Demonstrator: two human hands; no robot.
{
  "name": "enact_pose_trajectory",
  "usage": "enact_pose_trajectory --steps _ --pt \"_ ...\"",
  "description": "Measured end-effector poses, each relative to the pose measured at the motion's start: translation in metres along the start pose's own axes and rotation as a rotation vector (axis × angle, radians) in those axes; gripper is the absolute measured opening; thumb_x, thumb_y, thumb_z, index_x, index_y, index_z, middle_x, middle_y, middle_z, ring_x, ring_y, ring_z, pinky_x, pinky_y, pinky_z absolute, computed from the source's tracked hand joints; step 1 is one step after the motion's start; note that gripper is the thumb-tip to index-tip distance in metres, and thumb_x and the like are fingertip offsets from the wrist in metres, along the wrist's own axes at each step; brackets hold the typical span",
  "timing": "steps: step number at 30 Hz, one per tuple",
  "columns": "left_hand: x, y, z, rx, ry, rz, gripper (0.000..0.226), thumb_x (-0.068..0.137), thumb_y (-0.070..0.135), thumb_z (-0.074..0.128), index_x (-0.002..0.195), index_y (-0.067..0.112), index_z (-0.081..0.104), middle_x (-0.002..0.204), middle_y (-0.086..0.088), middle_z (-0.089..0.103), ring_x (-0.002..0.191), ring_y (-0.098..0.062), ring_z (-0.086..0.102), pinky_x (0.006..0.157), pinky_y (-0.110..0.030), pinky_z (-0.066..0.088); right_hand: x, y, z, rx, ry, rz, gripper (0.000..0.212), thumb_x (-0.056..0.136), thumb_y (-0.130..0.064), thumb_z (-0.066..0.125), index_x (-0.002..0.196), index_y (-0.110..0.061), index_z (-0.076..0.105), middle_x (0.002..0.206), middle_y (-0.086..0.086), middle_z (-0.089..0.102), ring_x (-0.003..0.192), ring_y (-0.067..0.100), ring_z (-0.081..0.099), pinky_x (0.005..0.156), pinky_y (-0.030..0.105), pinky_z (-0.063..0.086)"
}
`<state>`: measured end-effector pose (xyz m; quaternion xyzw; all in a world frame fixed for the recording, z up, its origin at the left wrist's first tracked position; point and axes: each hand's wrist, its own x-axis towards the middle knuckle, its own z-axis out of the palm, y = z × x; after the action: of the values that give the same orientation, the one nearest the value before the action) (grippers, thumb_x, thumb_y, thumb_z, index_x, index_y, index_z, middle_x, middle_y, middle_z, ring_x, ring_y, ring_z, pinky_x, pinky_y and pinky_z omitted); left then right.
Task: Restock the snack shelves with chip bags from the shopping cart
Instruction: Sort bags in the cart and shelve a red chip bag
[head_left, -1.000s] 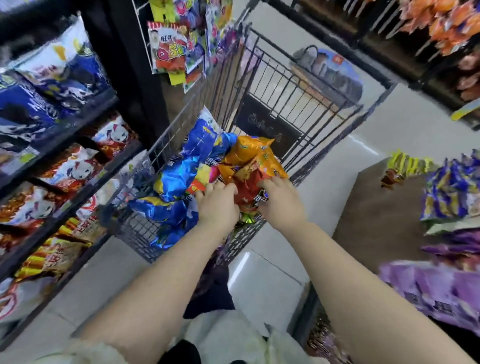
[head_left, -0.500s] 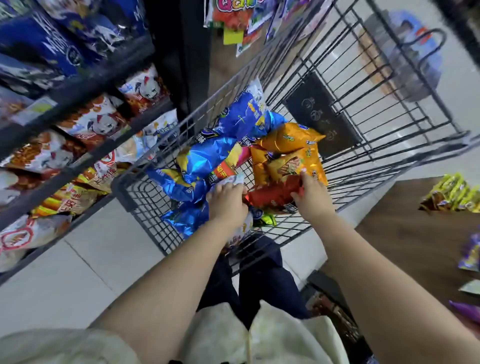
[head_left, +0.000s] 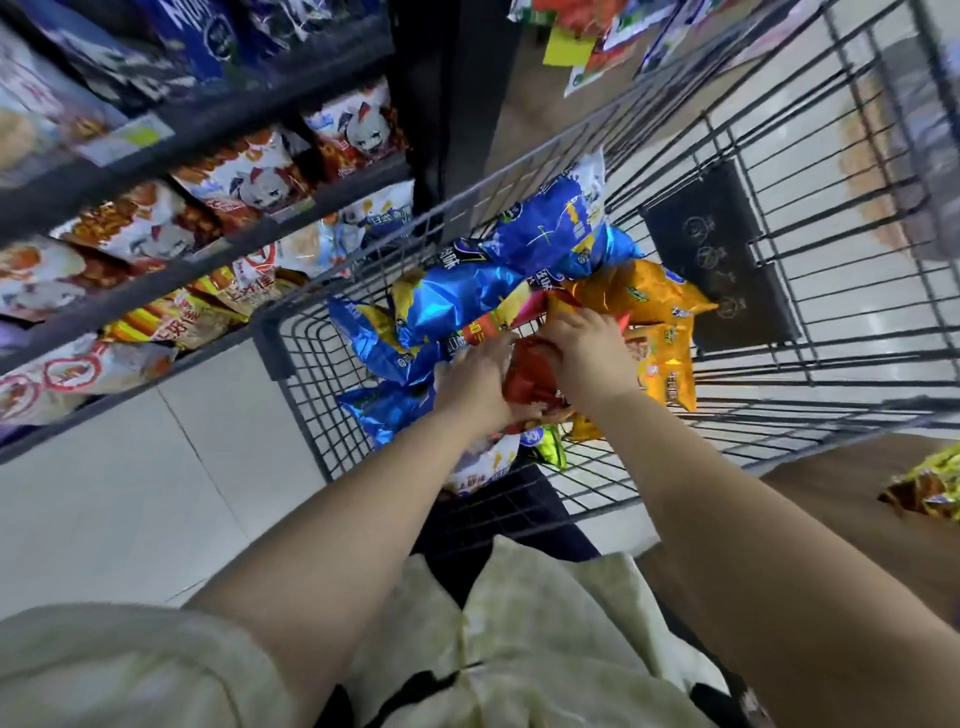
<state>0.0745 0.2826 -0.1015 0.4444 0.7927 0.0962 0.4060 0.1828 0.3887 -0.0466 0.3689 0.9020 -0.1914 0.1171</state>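
A black wire shopping cart (head_left: 291, 343) stands in front of me with several chip bags inside. Blue foil bags (head_left: 457, 296) lie on its left side, orange bags (head_left: 660, 312) on its right. Between them sits a red chip bag (head_left: 530, 376). My left hand (head_left: 475, 382) grips the red bag's left side and my right hand (head_left: 589, 353) grips its right side. A white bag (head_left: 483, 462) lies under my left wrist, partly hidden.
Black snack shelves (head_left: 156, 280) full of white, red and yellow bags run along the left, close to the cart. Packets hang on a rack (head_left: 587, 47) at the top. A brown display (head_left: 857, 499) with yellow bags (head_left: 930, 483) stands at the right. White floor tiles (head_left: 130, 499) lie below the shelves.
My view has leaned in over the cart and turned toward the shelves. Both hands have closed together round the red bag, the right one shifting left onto it.
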Motion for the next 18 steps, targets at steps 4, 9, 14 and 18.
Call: enact_pose_trajectory --steps 4,9,14,18 --pt "0.012 -0.006 -0.004 -0.440 0.015 -0.072 0.099 0.041 0.058 0.082 0.130 0.040 0.041 0.116 0.008 0.065 0.109 -0.020 0.061 0.091 -0.034 0.049 0.021 -0.022 -0.008 0.068 -0.012 -0.040 0.025 0.094 -0.018 0.052 0.112 -0.013 0.070 0.111 0.008 0.067 0.109 0.031 0.053 0.094 0.039 0.037" --pt "0.024 -0.012 0.005 -0.611 0.004 -0.172 0.091 0.040 0.057 0.080 0.114 0.056 0.026 0.101 0.024 0.057 0.094 -0.003 0.060 0.081 -0.024 0.048 0.027 -0.039 -0.015 0.193 0.067 -0.056 0.024 0.093 -0.012 0.054 0.111 -0.009 0.069 0.109 0.008 0.066 0.107 0.031 0.052 0.095 0.043 0.039" --pt "0.018 -0.023 0.002 -0.728 0.175 -0.212 0.086 0.043 0.051 0.084 0.118 0.046 0.041 0.087 0.029 0.062 0.083 0.017 0.058 0.070 -0.003 0.044 0.020 -0.025 -0.022 0.296 0.240 -0.085 0.022 0.092 -0.024 0.065 0.108 -0.012 0.073 0.107 0.006 0.070 0.103 0.031 0.057 0.094 0.045 0.041" --pt "0.002 -0.032 -0.016 -0.966 0.294 -0.234 0.079 0.055 0.031 0.092 0.121 0.034 0.050 0.098 0.023 0.065 0.095 -0.001 0.064 0.082 -0.018 0.049 0.006 -0.007 -0.018 0.567 0.200 0.290 0.048 0.088 -0.036 0.068 0.132 -0.020 0.056 0.132 0.004 0.057 0.125 0.026 0.047 0.105 0.044 0.039"
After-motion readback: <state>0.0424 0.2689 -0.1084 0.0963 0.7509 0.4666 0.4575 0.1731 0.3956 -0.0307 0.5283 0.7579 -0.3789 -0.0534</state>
